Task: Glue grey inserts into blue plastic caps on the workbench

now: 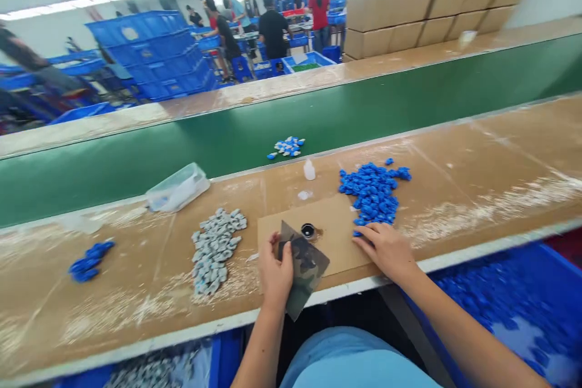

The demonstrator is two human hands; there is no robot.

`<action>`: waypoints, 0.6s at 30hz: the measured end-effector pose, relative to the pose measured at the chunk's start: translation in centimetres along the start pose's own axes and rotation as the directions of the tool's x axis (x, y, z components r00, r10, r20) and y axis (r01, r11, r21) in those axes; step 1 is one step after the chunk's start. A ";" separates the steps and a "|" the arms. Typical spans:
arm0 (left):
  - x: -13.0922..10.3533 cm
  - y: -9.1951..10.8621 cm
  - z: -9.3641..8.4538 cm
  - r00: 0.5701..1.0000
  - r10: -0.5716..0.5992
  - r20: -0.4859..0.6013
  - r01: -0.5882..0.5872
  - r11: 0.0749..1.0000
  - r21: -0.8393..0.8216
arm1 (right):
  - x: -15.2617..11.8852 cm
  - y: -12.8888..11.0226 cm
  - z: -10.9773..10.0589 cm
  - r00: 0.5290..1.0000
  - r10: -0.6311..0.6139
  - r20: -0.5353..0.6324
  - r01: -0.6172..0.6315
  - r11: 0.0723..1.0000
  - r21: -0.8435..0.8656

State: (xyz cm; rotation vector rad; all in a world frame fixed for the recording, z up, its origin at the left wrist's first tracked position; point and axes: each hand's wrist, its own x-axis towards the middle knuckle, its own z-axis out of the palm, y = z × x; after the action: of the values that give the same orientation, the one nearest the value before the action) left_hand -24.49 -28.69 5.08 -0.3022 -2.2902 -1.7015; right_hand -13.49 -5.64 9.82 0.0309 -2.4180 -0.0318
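Dark mottled sheet (304, 267) slants over the front edge of the desk (522, 133), in the left hand (276, 270), whose grip is clenched on it, thumb across the upper face. Light-blue clothing (359, 361) shows at the bottom, between the person's forearms. Below the desk, a blue bin (566, 282) on the right holds blue pieces, and another bin (227, 357) on the left holds grey ones. The right hand (388, 251) rests at the near end of a heap of blue pieces (375, 194), fingertips at one of them; whether its grip has pinched that piece I cannot tell.

Between the hands lies a flat piece of cardboard (339, 227), bearing a small round container (308, 231) with a dark inside, just beyond the sheet. Left of the cardboard is a long heap of grey pieces (216, 248), and farther left a small blue cluster (88, 262). Past the cardboard stands a small white bottle (309, 170); a clear plastic tub (179, 191) sits tilted against the belt's border.

On the green belt (386, 106) lies a group of blue-and-white pieces (288, 147). Beyond it are stacked cardboard boxes (409, 12) on the right, stacked blue crates (145, 51) on the left, and several people (273, 30) among work tables.
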 end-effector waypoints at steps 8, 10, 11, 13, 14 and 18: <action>-0.3 0.0 -0.2 0.999 0.043 -0.005 -0.043 0.999 0.011 | 1.8 -0.6 0.9 0.984 -0.122 -0.127 0.129 0.990 0.052; -0.3 0.1 -0.1 1.000 0.025 -0.004 -0.025 1.000 -0.014 | 2.0 -1.1 0.7 0.984 -0.113 -0.139 0.131 0.983 0.128; -0.4 0.2 -0.1 1.000 0.013 -0.002 -0.013 1.000 -0.028 | 2.1 -1.5 0.6 0.985 -0.097 -0.142 0.122 0.976 0.178; -0.5 0.3 -0.3 1.000 0.002 0.002 -0.002 0.999 -0.052 | 2.1 -2.0 0.5 0.988 -0.059 -0.144 0.098 0.956 0.278; -0.6 0.3 -0.5 1.000 0.010 0.000 -0.010 0.999 -0.053 | 2.1 -2.3 0.6 0.989 -0.038 -0.142 0.082 0.943 0.321; -0.9 -0.5 -3.5 0.985 0.121 -0.122 -0.109 0.989 0.105 | 1.6 -2.5 0.9 0.993 0.085 -0.079 -0.034 0.862 0.506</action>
State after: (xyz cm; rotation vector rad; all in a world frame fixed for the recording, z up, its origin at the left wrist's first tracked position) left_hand -23.45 -32.20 5.29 -0.2902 -2.2092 -1.5028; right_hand -15.25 -8.18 10.16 0.1928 -2.2612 0.6214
